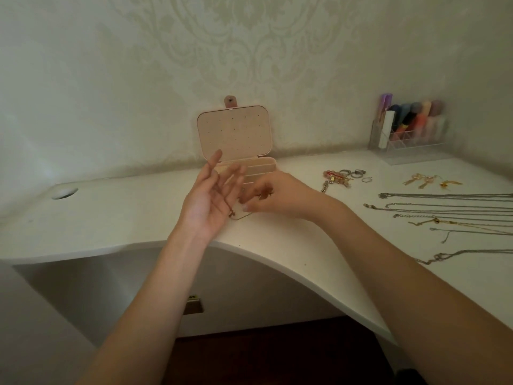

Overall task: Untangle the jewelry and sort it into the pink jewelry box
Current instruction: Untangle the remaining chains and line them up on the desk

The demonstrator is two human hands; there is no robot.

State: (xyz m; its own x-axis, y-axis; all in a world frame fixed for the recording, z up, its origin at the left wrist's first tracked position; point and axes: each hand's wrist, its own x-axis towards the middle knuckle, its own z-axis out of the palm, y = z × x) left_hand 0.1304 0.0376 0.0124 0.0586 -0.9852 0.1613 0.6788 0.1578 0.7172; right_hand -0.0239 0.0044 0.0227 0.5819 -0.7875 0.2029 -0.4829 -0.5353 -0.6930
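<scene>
**Mostly blurred: two hands, one fine chain, open box**

Left hand (206,197): raised above the bench (119,215), palm turned up and inward, fingers straight and spread wide, gripping nothing. A thin chain (241,216) hangs off its lower palm and loops toward the right hand; its links are too fine to make out, and part of its run is hidden behind the fingers.

Right hand (273,194): just beside the left, fingers curled and pinched together at the tips, with a small dark piece showing between them. Motion blur hides whether that piece belongs to the chain, so what exactly it pinches cannot be told for certain; it appears to hold the chain's end.

Box (236,140): pink, open, lid upright against the wall (249,51), rows of small holes in the lid's inner face. Its tray sits behind both hands, which cover most of the compartments; contents not visible.

Rings (355,173): a small cluster on the bench to the right, next to a beaded bracelet (334,177).

Earrings (427,181): gold, dangling type, laid out further right.

Necklaces (444,209): several laid in parallel lines, cut off by the right edge.

Organizer (410,134): clear acrylic, at the wall, holding blurred coloured tubes.

Hole (64,193): round, in the bench at far left.
</scene>
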